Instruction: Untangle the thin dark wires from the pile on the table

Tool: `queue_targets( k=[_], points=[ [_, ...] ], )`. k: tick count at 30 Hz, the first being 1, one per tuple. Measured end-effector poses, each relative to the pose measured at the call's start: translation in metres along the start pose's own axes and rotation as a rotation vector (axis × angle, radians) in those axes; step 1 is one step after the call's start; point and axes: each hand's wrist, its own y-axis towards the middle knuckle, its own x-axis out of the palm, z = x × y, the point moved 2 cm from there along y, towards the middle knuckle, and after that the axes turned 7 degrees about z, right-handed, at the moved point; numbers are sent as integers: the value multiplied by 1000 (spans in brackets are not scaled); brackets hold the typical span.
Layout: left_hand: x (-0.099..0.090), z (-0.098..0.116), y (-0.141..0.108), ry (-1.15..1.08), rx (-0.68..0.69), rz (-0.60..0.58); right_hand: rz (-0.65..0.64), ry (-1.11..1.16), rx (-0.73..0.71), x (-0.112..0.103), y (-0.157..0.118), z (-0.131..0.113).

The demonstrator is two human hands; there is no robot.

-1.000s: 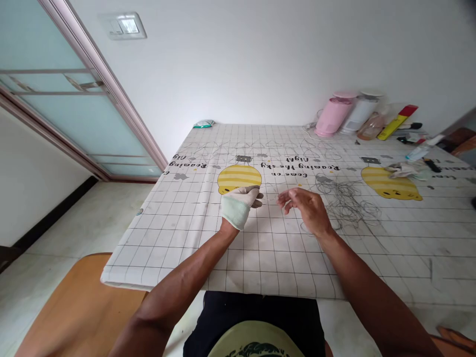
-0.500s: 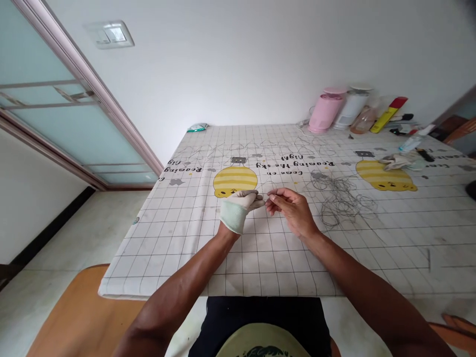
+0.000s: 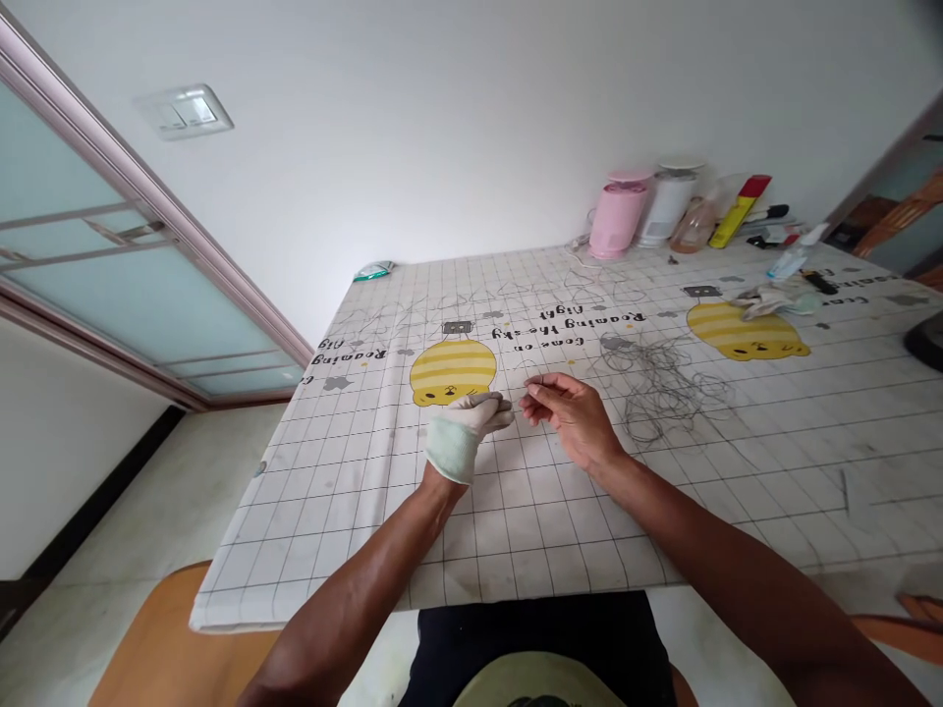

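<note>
1. Gridded white tablecloth (image 3: 530,550) lies beneath a hair-thin grey wire (image 3: 527,376), faint against the print, between the hands.
2. Left hand (image 3: 464,439), in a white knit glove, is closed; its fingertips hide whatever they pinch.
3. Bare right hand (image 3: 569,417) pinches thumb to forefinger; any grip on the wire cannot be made out.
4. Tangled grey wire heap (image 3: 658,391) sits just right of that hand.

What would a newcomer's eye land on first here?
The gloved left hand and bare right hand nearly meet mid-table, over a white grid-patterned tablecloth. To their right sprawls a tangle of thin grey wire. At the far edge, a pink canister stands out against the white wall.
</note>
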Motion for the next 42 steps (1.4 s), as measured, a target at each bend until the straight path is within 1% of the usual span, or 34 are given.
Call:
queue_targets(
  k=[3, 4, 6, 8, 11, 14, 18, 20, 22, 25, 29, 33, 36, 39, 42],
  points=[
    [0, -7, -1, -345, -91, -24, 8, 41, 57, -1, 2, 3],
    [0, -9, 0, -414, -121, -41, 5, 38, 56, -1, 2, 3],
    [-1, -14, 2, -492, -184, -83, -14, 2, 14, -1, 1, 0],
    [-2, -18, 4, -521, -216, -108, -36, -47, -42, -1, 0, -4],
    [-3, -21, 6, -513, -221, -102, -43, -100, -63, -1, 0, -8],
    [-2, -19, 5, -495, -227, -73, -53, -167, -27, -3, 2, -7],
    [1, -11, 1, -472, -191, -37, -96, -236, 24, -5, 4, -4],
    [1, -8, -1, -453, -190, -18, -116, -201, 75, -6, 5, -2],
    [2, -7, -3, -464, -196, -2, -116, -116, 135, -6, 5, 2],
    [4, -7, -4, -474, -177, 35, -68, 18, 191, -4, 6, 7],
    [6, -10, -3, -392, -142, 88, -24, 137, 256, 0, 4, 9],
    [4, -12, 0, -266, -62, 94, -105, 102, 357, -1, 2, 5],
    [4, -14, 1, -196, -26, 89, -129, 97, 360, -2, 2, 3],
    [5, -17, 3, -204, -53, 92, -94, 134, 354, -2, 1, 2],
    [8, -20, 7, -291, -137, 65, -88, 156, 347, 0, 1, 1]
  ],
)
